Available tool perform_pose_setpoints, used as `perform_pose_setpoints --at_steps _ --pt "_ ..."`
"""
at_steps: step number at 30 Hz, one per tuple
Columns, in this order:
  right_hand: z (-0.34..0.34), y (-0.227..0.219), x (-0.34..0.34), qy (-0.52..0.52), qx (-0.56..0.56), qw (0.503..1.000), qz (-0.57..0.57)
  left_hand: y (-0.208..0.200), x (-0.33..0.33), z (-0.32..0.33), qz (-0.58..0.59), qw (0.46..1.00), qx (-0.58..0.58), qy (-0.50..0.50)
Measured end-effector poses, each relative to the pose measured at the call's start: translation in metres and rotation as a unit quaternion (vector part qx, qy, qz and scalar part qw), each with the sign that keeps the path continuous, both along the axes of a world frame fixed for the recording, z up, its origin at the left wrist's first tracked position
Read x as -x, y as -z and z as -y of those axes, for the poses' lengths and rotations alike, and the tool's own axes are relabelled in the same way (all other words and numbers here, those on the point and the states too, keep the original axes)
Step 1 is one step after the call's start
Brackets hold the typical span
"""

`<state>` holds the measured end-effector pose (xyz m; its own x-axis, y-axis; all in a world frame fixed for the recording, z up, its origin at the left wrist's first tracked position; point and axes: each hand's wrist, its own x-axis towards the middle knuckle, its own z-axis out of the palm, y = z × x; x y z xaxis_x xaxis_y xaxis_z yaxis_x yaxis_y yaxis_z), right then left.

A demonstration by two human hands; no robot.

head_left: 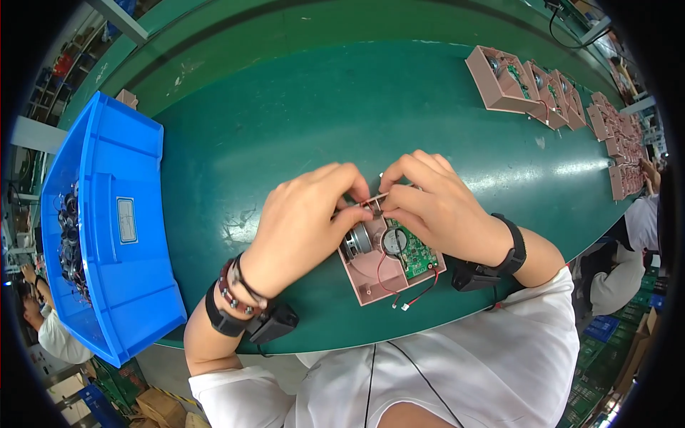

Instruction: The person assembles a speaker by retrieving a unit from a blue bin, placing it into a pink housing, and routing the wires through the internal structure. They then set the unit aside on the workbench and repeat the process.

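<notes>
An open pink plastic housing point(371, 289) lies on the bench in front of me. Inside it, a round metal speaker point(357, 241) sits at the left and a green circuit board point(419, 258) at the right. Between them is a round silver part point(394, 241) with a black wire across it. Thin red and black wires end in small white plugs point(406, 307) past the near wall. My left hand point(314, 214) and my right hand point(435, 207) meet over the housing's far side, fingertips pinched close together. What they pinch is small and mostly hidden by the fingers.
A blue bin point(135, 264) holding dark coiled parts point(71, 242) stands at the left of the green bench point(285, 107). Similar pink housings with boards point(499, 96) line the far right. Other people work at both sides; one person's hand point(651, 175) is near stacked housings.
</notes>
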<state>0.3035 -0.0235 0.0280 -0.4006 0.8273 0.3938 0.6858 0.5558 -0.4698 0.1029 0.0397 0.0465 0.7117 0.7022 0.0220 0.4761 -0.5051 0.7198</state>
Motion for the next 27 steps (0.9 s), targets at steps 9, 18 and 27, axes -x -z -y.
perform_pose_setpoints --at_steps 9,18,27 --pt "0.000 0.002 -0.001 0.000 -0.002 1.000 -0.006 -0.020 0.015 0.007 -0.049 0.983 -0.157 0.079" --pt "0.001 0.004 0.001 0.001 -0.017 1.000 -0.004 0.001 0.014 0.000 -0.012 0.976 -0.200 0.082" --pt "0.000 0.001 0.001 0.006 -0.015 1.000 -0.003 0.017 -0.001 -0.008 0.077 0.990 0.116 -0.008"
